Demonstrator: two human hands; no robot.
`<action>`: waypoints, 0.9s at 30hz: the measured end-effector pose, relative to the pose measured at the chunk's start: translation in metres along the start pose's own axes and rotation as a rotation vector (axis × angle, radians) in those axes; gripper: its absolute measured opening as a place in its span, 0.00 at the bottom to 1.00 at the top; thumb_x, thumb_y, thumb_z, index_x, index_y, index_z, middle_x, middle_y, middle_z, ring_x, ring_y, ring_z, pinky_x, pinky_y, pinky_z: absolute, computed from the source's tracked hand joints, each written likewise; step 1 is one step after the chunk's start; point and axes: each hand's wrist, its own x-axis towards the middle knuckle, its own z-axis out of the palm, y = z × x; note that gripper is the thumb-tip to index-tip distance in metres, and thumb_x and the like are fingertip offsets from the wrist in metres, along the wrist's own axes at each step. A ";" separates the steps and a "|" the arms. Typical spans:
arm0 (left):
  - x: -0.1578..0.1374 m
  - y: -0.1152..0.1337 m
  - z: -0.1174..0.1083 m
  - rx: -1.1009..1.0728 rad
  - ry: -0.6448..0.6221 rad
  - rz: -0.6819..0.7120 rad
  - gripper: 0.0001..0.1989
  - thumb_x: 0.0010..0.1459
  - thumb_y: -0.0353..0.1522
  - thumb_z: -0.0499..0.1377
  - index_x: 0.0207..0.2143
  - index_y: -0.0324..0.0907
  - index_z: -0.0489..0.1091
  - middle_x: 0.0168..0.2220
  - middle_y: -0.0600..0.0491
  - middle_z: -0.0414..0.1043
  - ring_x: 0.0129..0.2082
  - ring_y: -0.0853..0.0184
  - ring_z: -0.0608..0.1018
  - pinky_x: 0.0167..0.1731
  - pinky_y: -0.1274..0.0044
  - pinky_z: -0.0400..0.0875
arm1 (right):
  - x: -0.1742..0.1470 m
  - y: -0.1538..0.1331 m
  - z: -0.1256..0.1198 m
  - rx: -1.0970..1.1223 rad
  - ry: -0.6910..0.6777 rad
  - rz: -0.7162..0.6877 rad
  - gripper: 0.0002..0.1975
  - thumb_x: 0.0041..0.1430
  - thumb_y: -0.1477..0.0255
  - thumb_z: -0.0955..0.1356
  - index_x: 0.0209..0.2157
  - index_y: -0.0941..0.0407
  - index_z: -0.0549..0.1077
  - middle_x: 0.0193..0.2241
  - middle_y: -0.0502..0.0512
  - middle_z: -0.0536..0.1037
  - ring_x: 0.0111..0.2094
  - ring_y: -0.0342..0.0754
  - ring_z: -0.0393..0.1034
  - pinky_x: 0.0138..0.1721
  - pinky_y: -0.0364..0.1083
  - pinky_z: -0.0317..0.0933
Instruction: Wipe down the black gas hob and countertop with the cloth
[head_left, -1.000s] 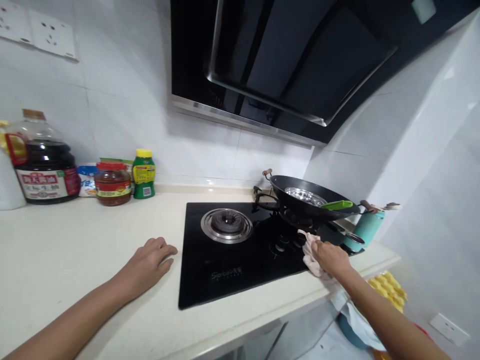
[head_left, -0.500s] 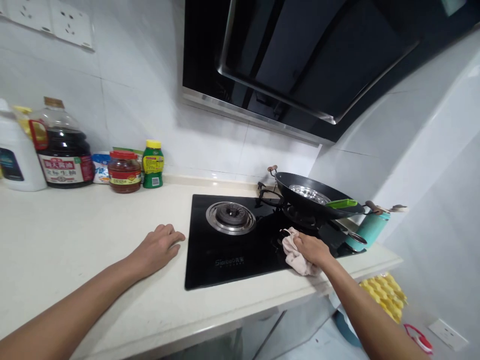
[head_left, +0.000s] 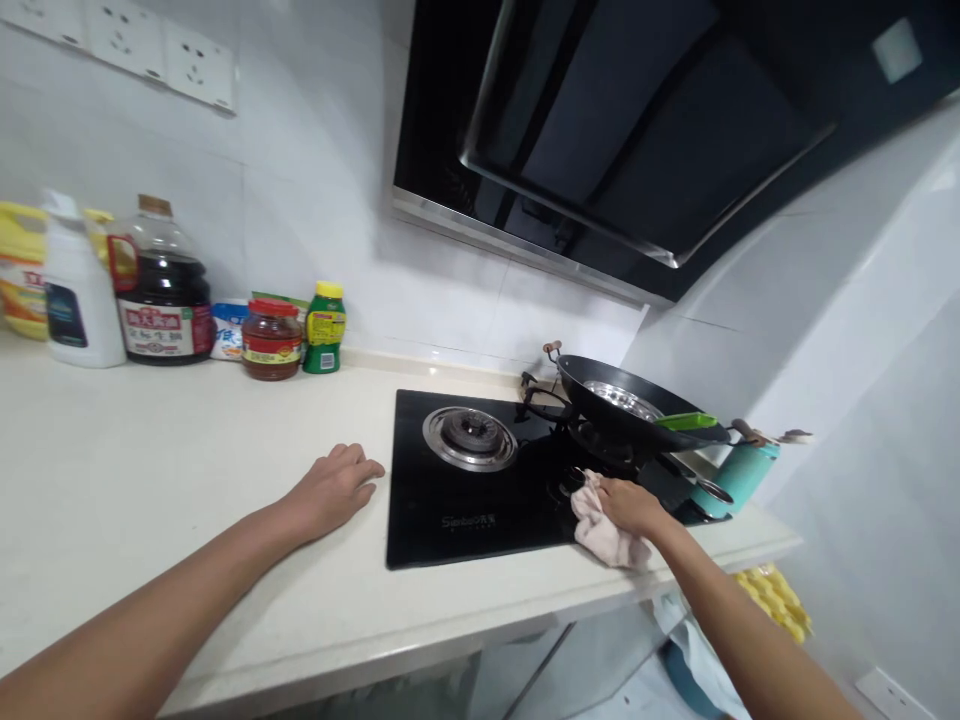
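Observation:
My right hand (head_left: 628,505) grips a pale pink cloth (head_left: 604,530) against the black glass stove (head_left: 442,540), close to a control knob (head_left: 574,482). The cloth bunches under the fingers and hangs over the stove's front edge onto the counter. On the pale countertop (head_left: 315,590), just left of the stove, rests my left hand (head_left: 334,495); it holds nothing, its fingers loosely bent and the thumb apart. A round burner (head_left: 471,438) with a metal ring is uncovered on the stove's left side. Behind my right hand, a black wok (head_left: 600,400) sits over the right burner.
In the wok lie a steamer plate (head_left: 622,398) and a green-handled utensil (head_left: 686,421). A teal container (head_left: 746,475) stands at the right. Along the wall are a soy sauce jug (head_left: 165,300), a red-lidded jar (head_left: 271,345) and a green bottle (head_left: 324,335). A range hood (head_left: 600,130) overhangs.
The camera view has turned slightly left, so everything appears shifted right. My right hand and the cloth have shifted slightly beside the knob; my left hand rests in the same spot.

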 end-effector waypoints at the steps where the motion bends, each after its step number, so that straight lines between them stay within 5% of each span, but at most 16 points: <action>1: -0.001 0.001 0.001 -0.004 0.003 -0.002 0.18 0.63 0.33 0.50 0.47 0.44 0.77 0.41 0.46 0.72 0.46 0.54 0.72 0.45 0.66 0.67 | -0.009 -0.004 0.003 -0.042 0.003 0.005 0.25 0.70 0.66 0.54 0.52 0.57 0.76 0.49 0.65 0.81 0.51 0.58 0.76 0.49 0.52 0.66; 9: -0.003 0.006 0.008 0.047 0.035 -0.002 0.16 0.63 0.31 0.50 0.45 0.44 0.77 0.41 0.47 0.71 0.44 0.56 0.71 0.44 0.67 0.66 | -0.055 -0.085 0.003 -0.106 0.068 -0.174 0.20 0.70 0.63 0.55 0.43 0.53 0.76 0.44 0.62 0.83 0.45 0.57 0.78 0.43 0.50 0.62; 15: -0.007 0.006 0.003 -0.020 0.015 -0.028 0.17 0.64 0.31 0.50 0.47 0.43 0.77 0.42 0.45 0.71 0.46 0.55 0.71 0.45 0.66 0.67 | 0.002 -0.156 -0.019 -0.045 0.107 -0.305 0.18 0.71 0.64 0.55 0.48 0.52 0.72 0.49 0.59 0.80 0.47 0.54 0.75 0.45 0.49 0.60; 18: -0.008 0.003 0.003 -0.064 0.032 -0.014 0.17 0.63 0.33 0.51 0.48 0.44 0.77 0.42 0.46 0.72 0.46 0.56 0.71 0.46 0.66 0.67 | 0.039 -0.151 -0.026 -0.043 0.076 -0.335 0.18 0.73 0.63 0.55 0.53 0.50 0.70 0.52 0.58 0.78 0.48 0.52 0.74 0.45 0.48 0.59; 27: -0.008 0.001 0.004 -0.045 0.019 -0.012 0.16 0.63 0.32 0.52 0.47 0.44 0.77 0.42 0.46 0.71 0.46 0.54 0.71 0.46 0.65 0.67 | 0.103 -0.068 -0.018 -0.100 -0.054 -0.226 0.18 0.73 0.66 0.57 0.59 0.52 0.68 0.53 0.60 0.76 0.51 0.52 0.73 0.48 0.49 0.63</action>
